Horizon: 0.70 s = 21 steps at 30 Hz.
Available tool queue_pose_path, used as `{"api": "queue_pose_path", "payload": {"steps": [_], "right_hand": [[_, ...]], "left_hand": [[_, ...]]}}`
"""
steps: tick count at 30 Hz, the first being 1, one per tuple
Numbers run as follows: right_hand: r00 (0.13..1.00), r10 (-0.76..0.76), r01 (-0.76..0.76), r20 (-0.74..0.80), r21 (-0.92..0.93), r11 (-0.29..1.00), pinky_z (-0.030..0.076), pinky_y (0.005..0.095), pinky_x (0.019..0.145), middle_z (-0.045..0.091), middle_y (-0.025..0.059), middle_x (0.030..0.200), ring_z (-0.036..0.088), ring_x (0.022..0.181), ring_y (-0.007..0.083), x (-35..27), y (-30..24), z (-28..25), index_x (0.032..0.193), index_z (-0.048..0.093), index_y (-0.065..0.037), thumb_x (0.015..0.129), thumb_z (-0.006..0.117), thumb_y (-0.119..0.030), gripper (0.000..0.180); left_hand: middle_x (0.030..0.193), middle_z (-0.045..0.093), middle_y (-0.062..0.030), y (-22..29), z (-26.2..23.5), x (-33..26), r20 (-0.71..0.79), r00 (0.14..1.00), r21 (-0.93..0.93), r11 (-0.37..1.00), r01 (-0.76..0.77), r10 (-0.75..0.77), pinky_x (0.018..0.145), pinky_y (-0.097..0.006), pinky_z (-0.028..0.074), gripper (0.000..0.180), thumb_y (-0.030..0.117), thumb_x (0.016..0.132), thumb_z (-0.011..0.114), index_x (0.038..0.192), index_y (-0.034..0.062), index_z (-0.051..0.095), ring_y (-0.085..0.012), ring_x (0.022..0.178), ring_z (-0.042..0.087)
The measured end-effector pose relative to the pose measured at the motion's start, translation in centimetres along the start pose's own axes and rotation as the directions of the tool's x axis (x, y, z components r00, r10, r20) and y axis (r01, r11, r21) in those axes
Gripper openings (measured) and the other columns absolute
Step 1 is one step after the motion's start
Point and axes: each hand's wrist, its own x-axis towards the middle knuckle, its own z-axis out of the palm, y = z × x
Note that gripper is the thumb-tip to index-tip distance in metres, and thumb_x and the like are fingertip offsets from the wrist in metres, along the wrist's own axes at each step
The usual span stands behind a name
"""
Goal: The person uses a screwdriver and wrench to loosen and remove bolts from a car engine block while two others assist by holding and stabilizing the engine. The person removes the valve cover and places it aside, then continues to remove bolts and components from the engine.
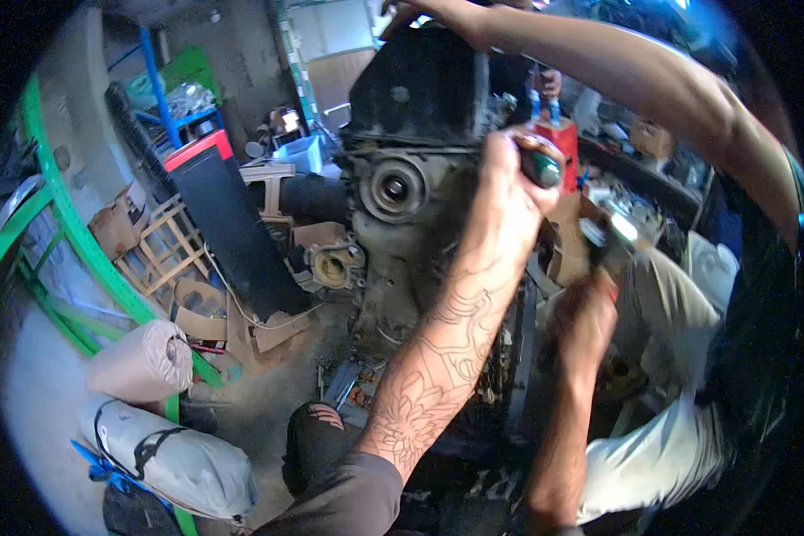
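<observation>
From the head view, the left hand [509,174], on a tattooed forearm, is clenched around a dark green tool handle [540,167] pressed against the side of a grimy engine block [402,192], while the right hand [585,317] is fisted around a metal hammer [609,234] just below it. Another person's bare arm [634,71] crosses overhead to grip the engine's top, hiding its right side. Left of the engine lie a black panel [232,228], cardboard scraps [201,308], a green metal frame [71,232] and rolled bundles [143,362].

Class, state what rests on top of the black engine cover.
Another person's hand and forearm rest along the top of the black engine cover. The cover's top surface beneath them is hidden.
</observation>
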Motion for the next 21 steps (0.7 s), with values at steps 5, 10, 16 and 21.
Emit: {"api": "queue_pose_path", "payload": {"steps": [5,10,16,21], "right_hand": [[0.915,-0.403,0.291,-0.012,0.711,0.640,0.020,0.0244,0.029,0.029,-0.0021,0.046,0.022,0.031,0.0087,-1.5,-1.0,-1.6,0.066,0.036,-0.011,0.077,0.034,-0.074,0.064],[0.949,-0.311,0.274,-0.043,0.598,0.753,0.026,0.0258,0.028,0.033,0.0001,0.049,0.028,0.032,0.0113,-0.9,-1.8,-4.0,0.072,0.041,-0.008,0.079,0.038,-0.072,0.064],[0.912,-0.379,0.398,-0.156,0.555,0.730,0.020,0.0226,0.029,0.030,-0.0017,0.044,0.021,0.031,0.0080,-1.2,-3.6,-3.7,0.066,0.038,-0.011,0.080,0.034,-0.073,0.064],[0.926,-0.329,0.375,-0.184,0.539,0.754,0.020,0.0224,0.030,0.029,-0.0020,0.045,0.020,0.033,0.0080,-0.8,-2.9,-3.5,0.066,0.037,-0.012,0.081,0.031,-0.072,0.063]], "left_hand": [[0.055,0.046,0.0021,-3.2,-3.2,2.0,0.009,1.000,-0.066,0.998,-0.006,0.007,0.040,-0.023,0.041,0.013,0.005,0.080,0.043,0.068,0.0114,0.045,-0.0098,0.041,0.044],[0.058,0.046,-0.0017,-8.0,-0.1,2.0,-0.118,0.888,0.086,0.895,-0.437,0.445,0.043,-0.028,0.039,0.009,0.009,0.077,0.040,0.069,0.0103,0.045,-0.0147,0.045,0.042],[0.059,0.045,-0.0027,-9.4,1.1,1.4,-0.192,0.856,0.082,0.877,-0.473,0.480,0.044,-0.029,0.038,0.009,0.009,0.078,0.041,0.069,0.0095,0.044,-0.0158,0.046,0.043],[0.058,0.044,-0.0024,-9.4,0.8,1.4,-0.210,0.854,0.119,0.880,-0.461,0.476,0.043,-0.029,0.038,0.012,0.010,0.080,0.041,0.069,0.0094,0.043,-0.0158,0.046,0.042]]}}
